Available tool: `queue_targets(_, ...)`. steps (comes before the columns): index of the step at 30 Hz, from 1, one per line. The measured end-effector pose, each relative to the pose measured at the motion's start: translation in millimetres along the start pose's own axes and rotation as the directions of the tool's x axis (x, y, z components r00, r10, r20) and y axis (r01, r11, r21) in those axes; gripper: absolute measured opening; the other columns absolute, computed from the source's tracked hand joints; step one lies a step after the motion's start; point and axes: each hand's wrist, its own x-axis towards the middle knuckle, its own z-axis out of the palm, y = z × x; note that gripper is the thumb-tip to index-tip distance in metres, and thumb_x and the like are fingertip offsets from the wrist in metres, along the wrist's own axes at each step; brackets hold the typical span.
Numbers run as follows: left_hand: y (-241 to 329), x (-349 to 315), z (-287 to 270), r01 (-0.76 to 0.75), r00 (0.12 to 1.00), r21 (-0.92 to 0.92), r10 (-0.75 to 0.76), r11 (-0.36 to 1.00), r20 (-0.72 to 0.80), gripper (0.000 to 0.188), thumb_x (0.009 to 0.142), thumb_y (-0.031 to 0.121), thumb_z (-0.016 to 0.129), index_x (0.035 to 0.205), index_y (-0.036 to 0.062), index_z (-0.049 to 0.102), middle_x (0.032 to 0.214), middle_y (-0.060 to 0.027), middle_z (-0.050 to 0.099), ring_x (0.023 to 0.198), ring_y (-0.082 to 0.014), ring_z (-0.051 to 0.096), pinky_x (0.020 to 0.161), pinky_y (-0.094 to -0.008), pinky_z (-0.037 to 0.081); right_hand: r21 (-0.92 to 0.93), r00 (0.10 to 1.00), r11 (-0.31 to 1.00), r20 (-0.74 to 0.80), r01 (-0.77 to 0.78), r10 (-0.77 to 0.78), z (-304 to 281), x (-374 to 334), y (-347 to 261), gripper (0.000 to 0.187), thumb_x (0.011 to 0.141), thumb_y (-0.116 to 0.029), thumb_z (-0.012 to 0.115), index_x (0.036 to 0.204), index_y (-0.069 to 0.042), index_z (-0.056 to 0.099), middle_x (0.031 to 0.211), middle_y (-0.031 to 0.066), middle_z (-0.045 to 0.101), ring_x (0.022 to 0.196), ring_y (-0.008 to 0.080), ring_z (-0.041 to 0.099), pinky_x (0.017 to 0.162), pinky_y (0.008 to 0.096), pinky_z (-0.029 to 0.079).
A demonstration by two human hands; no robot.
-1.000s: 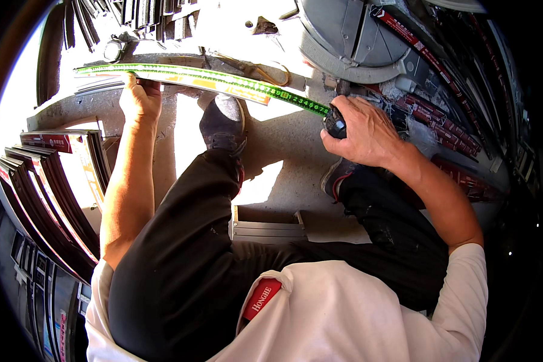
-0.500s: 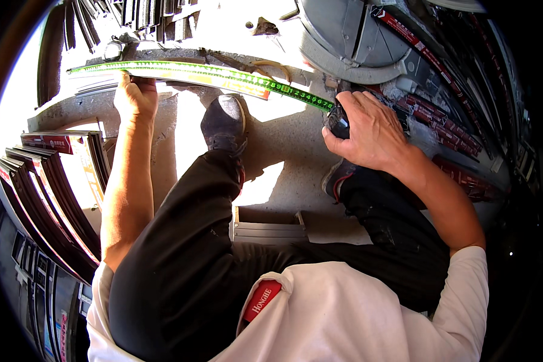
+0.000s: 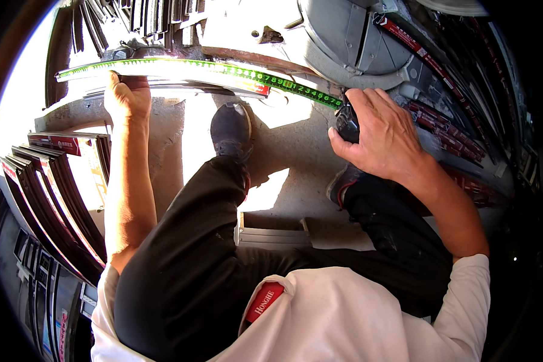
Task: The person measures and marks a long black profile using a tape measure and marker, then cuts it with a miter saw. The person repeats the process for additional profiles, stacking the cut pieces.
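Observation:
A green tape measure blade (image 3: 223, 68) stretches across a long metal profile (image 3: 181, 81) lying on the concrete floor. My left hand (image 3: 127, 96) presses down on the profile near the tape's far left end. My right hand (image 3: 383, 136) grips the dark tape measure case (image 3: 346, 122) at the right end of the blade. My dark shoe (image 3: 230, 130) stands just below the profile, between the two hands.
Dark metal profiles with red labels are stacked at the left (image 3: 48, 193) and along the right (image 3: 440, 114). A grey round machine housing (image 3: 356, 42) sits at the top. A short metal piece (image 3: 271, 232) lies on the floor by my legs.
The tape blade and both hands have shifted slightly upward and left along the profile; my right hand has drawn the case a little further from the shoe.

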Motion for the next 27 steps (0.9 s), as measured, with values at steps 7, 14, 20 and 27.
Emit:
queue_targets(7,15,8,0,-0.038,0.999,-0.062,0.037,0.997,-0.018,0.035,0.111,0.026,0.047,0.132,0.0020,0.062,0.124,-0.0174,0.073,0.111,-0.0351,0.073,0.102,-0.0529,0.061,0.005,0.999,1.000,-0.041,0.030,-0.029,-6,1,-5,0.045,0.082,-0.033,0.081,0.104,0.000,0.059,0.090,0.0145,0.061,0.089,0.0320,0.063,0.075,0.0449,0.056)
queue_targets(14,20,3,4,-0.034,0.999,-0.096,0.033,0.995,-0.012,0.026,0.109,0.023,0.059,0.122,0.0034,0.068,0.117,-0.0124,0.074,0.108,-0.0292,0.073,0.100,-0.0517,0.061,0.016,0.998,0.999,-0.053,0.033,-0.033,-7,1,-7,0.046,0.081,-0.031,0.082,0.105,0.001,0.059,0.089,0.0142,0.060,0.087,0.0314,0.063,0.075,0.0444,0.056)
queue_targets(20,18,9,-8,-0.014,0.999,-0.075,0.012,0.997,-0.034,0.026,0.110,0.026,0.058,0.119,0.0039,0.067,0.112,-0.0111,0.074,0.103,-0.0276,0.073,0.096,-0.0499,0.062,0.014,0.999,0.999,-0.043,0.034,-0.034,-4,2,-6,0.045,0.082,-0.031,0.082,0.105,0.001,0.059,0.089,0.0138,0.060,0.086,0.0302,0.062,0.074,0.0439,0.056)
queue_targets(27,15,9,-8,-0.013,0.996,-0.035,0.010,0.999,-0.084,0.027,0.112,0.028,0.054,0.120,0.0046,0.065,0.110,-0.0107,0.073,0.100,-0.0275,0.072,0.094,-0.0496,0.062,0.001,0.999,0.999,-0.036,0.036,-0.036,-3,4,-6,0.045,0.082,-0.031,0.082,0.104,0.000,0.059,0.088,0.0138,0.059,0.086,0.0302,0.062,0.074,0.0440,0.056)
